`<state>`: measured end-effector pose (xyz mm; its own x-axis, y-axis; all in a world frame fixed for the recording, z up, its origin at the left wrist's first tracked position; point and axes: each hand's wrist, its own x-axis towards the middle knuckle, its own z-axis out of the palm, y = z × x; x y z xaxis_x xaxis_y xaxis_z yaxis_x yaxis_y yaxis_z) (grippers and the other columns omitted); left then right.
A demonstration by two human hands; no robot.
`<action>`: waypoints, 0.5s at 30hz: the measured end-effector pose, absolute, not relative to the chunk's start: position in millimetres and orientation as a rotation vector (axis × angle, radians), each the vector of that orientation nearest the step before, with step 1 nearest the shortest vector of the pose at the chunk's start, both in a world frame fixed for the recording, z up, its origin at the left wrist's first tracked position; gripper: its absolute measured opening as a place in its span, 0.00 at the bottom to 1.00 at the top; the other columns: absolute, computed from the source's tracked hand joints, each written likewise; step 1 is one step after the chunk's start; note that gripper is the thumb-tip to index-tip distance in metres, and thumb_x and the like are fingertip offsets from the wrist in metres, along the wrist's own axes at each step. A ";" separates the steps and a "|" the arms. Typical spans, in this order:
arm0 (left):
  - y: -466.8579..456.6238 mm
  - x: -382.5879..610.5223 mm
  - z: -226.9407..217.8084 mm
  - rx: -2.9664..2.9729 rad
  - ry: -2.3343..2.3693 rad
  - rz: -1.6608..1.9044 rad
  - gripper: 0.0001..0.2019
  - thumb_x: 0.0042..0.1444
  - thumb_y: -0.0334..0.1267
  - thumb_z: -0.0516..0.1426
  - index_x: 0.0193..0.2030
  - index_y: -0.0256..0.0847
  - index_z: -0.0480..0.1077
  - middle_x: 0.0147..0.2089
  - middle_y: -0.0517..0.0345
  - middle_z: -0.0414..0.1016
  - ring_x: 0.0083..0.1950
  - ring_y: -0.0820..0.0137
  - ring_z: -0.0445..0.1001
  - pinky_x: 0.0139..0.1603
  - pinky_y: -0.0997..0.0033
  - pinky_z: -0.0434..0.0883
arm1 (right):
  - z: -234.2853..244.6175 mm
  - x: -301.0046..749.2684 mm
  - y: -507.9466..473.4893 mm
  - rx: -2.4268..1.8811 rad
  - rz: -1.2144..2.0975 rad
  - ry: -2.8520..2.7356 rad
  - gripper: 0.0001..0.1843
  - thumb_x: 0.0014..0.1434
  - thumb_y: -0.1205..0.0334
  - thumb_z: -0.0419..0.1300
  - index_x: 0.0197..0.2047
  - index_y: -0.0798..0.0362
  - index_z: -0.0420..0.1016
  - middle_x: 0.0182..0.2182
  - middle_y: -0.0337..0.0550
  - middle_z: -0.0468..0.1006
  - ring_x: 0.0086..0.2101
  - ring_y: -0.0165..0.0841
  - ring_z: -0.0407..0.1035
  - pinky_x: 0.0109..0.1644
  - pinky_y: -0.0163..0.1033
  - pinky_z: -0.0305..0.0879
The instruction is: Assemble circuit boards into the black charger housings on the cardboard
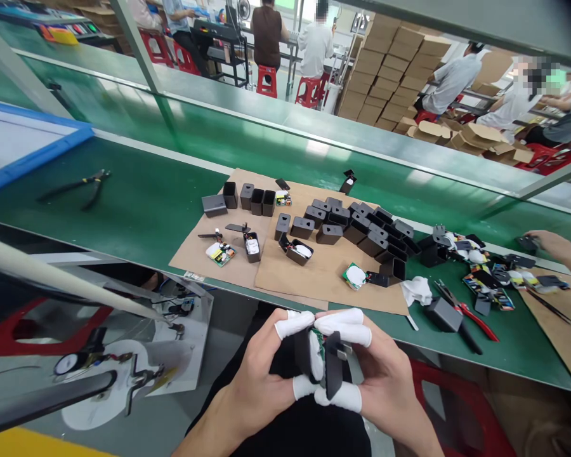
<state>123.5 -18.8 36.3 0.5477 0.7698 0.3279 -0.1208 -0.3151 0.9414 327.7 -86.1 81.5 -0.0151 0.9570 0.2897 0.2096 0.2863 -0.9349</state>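
At the lower centre of the frame, the person's left hand [261, 365] and right hand [385, 371], fingertips in white cots [347, 397], hold a partly assembled unit between them. The left thumb and fingers are clamped on its black case [302, 350]; the right ones pinch the black end cover [333, 367], whose metal prongs [345, 351] point right. A green circuit board with a white pad [316, 357] shows in the gap between case and cover.

Beyond the hands, at the centre of the frame, brown sheets [285, 282] lie on a green bench [147, 171], bearing a cluster of black housings [330, 233]. A board with a round white pad [355, 276] lies near their front edge. Right of centre, red-handled pliers [478, 320] lie beside a dark block [443, 314]. Dark-handled cutters [92, 184] rest at the left. At the right edge, a co-worker's hand [554, 246] reaches in near a heap of boards [488, 279].
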 end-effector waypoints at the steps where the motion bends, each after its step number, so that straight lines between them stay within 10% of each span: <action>1: -18.5 123.9 36.4 1.659 0.555 0.991 0.36 0.55 0.25 0.70 0.69 0.51 0.70 0.57 0.52 0.75 0.55 0.60 0.78 0.57 0.61 0.78 | 81.8 327.0 -85.8 -1.152 0.867 -1.475 0.34 0.57 0.67 0.80 0.63 0.38 0.78 0.57 0.47 0.79 0.55 0.44 0.77 0.59 0.46 0.78; 10: -31.6 128.0 18.4 1.331 0.586 1.060 0.43 0.48 0.37 0.79 0.69 0.59 0.71 0.62 0.57 0.79 0.59 0.63 0.81 0.65 0.66 0.77 | 79.3 321.4 -84.9 -1.229 0.739 -1.525 0.40 0.56 0.41 0.79 0.68 0.39 0.74 0.57 0.49 0.77 0.56 0.47 0.75 0.61 0.49 0.76; 15: -40.0 131.1 25.6 0.826 0.455 0.923 0.31 0.57 0.50 0.74 0.65 0.57 0.73 0.62 0.52 0.81 0.56 0.59 0.84 0.58 0.62 0.81 | 57.9 325.8 -96.3 -1.128 0.864 -1.440 0.33 0.68 0.44 0.69 0.72 0.42 0.70 0.62 0.54 0.75 0.60 0.51 0.73 0.66 0.56 0.72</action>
<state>131.1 -40.0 25.6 0.5430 0.8397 -0.0052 -0.5153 0.3381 0.7875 325.8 -96.3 57.9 0.0098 0.9545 0.2979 0.1863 0.2909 -0.9384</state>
